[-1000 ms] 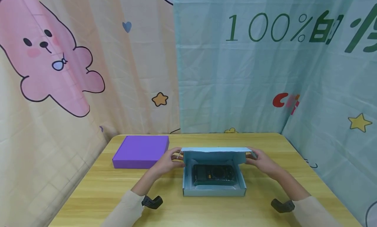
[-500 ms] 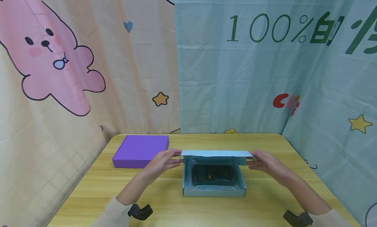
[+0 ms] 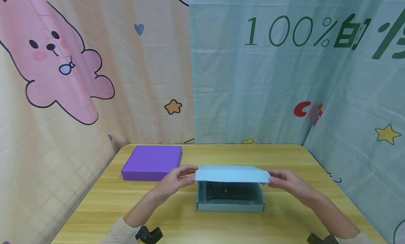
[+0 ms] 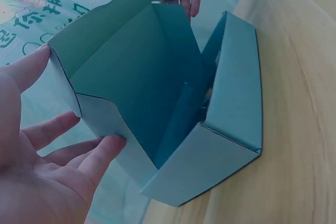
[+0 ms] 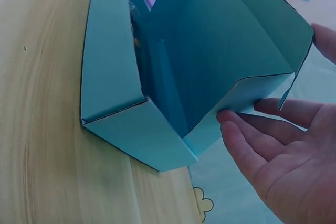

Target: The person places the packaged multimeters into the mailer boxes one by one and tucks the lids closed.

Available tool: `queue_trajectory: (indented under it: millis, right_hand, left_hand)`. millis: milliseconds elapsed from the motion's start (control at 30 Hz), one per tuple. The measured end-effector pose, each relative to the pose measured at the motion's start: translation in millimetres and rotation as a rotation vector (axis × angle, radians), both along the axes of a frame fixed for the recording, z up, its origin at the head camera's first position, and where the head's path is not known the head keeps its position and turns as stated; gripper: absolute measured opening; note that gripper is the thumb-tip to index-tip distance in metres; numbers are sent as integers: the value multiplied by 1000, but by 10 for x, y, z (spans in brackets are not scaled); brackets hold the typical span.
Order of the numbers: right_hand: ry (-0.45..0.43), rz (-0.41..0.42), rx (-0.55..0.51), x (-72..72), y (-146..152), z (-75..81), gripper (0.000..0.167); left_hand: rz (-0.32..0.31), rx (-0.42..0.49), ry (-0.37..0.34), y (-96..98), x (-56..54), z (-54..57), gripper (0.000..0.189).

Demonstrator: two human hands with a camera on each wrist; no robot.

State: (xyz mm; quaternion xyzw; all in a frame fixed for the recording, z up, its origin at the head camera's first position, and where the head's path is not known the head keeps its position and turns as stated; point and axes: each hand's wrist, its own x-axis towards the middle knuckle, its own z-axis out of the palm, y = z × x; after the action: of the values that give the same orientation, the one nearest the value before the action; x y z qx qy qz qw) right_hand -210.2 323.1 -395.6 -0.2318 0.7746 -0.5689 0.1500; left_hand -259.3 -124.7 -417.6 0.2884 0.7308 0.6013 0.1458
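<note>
A light-blue cardboard box (image 3: 230,207) stands on the table with its hinged lid (image 3: 232,174) partly lowered over it. My left hand (image 3: 174,181) holds the lid's left end; in the left wrist view, the thumb is at the front flap's corner and the fingers (image 4: 107,153) touch the side flap. At the right end, my right hand (image 3: 289,184) holds the lid likewise, its fingers (image 5: 239,129) against the side flap in the right wrist view. Inside lies a dark multimeter (image 3: 225,190), mostly hidden by the lid and shade.
A flat purple box (image 3: 152,161) rests at the back left of the wooden table (image 3: 234,230), beyond my left hand. Printed curtains (image 3: 250,85) hang behind the table and at both sides.
The lid has tilted forward and down, so its front flap now faces me and covers most of the multimeter. Both hands have come lower along with it, after shifting grip on its ends.
</note>
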Motion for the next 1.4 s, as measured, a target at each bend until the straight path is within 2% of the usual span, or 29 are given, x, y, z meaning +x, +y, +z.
queue_trajectory:
  millis: [200,300,567,767,900,1033,1233,1300,1400]
  right_hand:
    - [10,-74,120,77,-16,-39,56]
    - [-11,-82,158,106,-37,-70,59]
    - [5,-59,140,143,-40,-178,59]
    - [-23,-53,144,140,-32,-254,61]
    - [-31,-51,137,137,-35,-298,61]
    - [-35,-68,133,134,-41,-347,59]
    - [-11,-73,129,130,-65,-412,57]
    - [19,-66,130,126,-70,-432,57]
    - [102,-75,187,117,-87,-448,57]
  left_hand:
    - [-33,-3,-17,-16,47,-104,53]
    - [-46,-14,-20,-27,86,-147,52]
    - [-42,38,-82,-13,166,-236,56]
    - [-43,74,-110,0,192,-305,54]
    - [-36,89,-107,7,209,-343,54]
    - [-10,61,-96,15,232,-373,54]
    - [29,19,-108,33,289,-380,53]
    - [30,23,-117,37,292,-393,51]
    - [21,35,-124,42,294,-422,50]
